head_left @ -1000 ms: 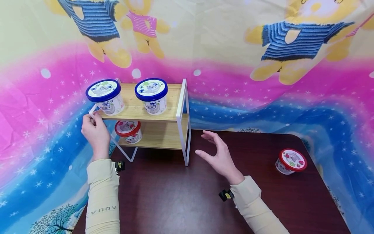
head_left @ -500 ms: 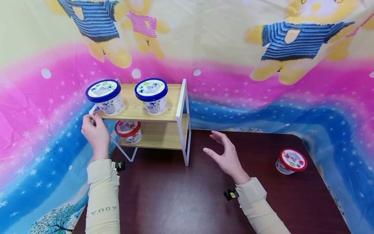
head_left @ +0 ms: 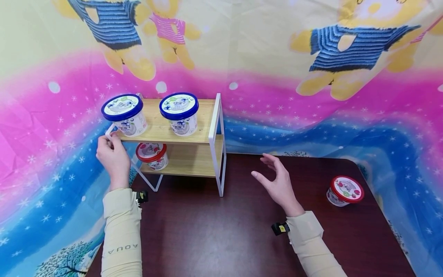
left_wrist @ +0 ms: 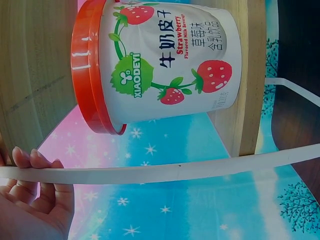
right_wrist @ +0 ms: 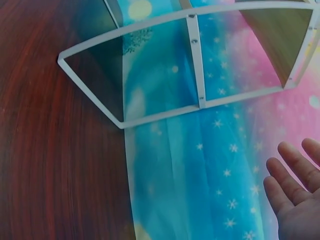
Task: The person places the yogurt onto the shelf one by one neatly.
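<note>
My left hand (head_left: 114, 159) grips the white metal frame at the front left corner of a two-tier wooden shelf (head_left: 154, 127). In the left wrist view its fingers curl round the white bar (left_wrist: 135, 175). On the top tier stand two white tubs with blue lids, a left one (head_left: 126, 115) and a right one (head_left: 180, 111). The lower tier holds a red-lidded strawberry milk tub (head_left: 152, 154), whose printed label faces the left wrist camera. My right hand (head_left: 279, 186) hovers with nothing in it, fingers relaxed and thumb apart, between the shelf and another red-lidded tub (head_left: 345, 190).
The dark brown table (head_left: 214, 231) carries the shelf at its back left, with the second red-lidded tub near its right edge. A cartoon-bear cloth (head_left: 263, 92) hangs close behind and along both sides.
My right hand has moved right, away from the shelf and closer to the red-lidded tub on the table. The left hand, shelf and tubs have stayed put.
</note>
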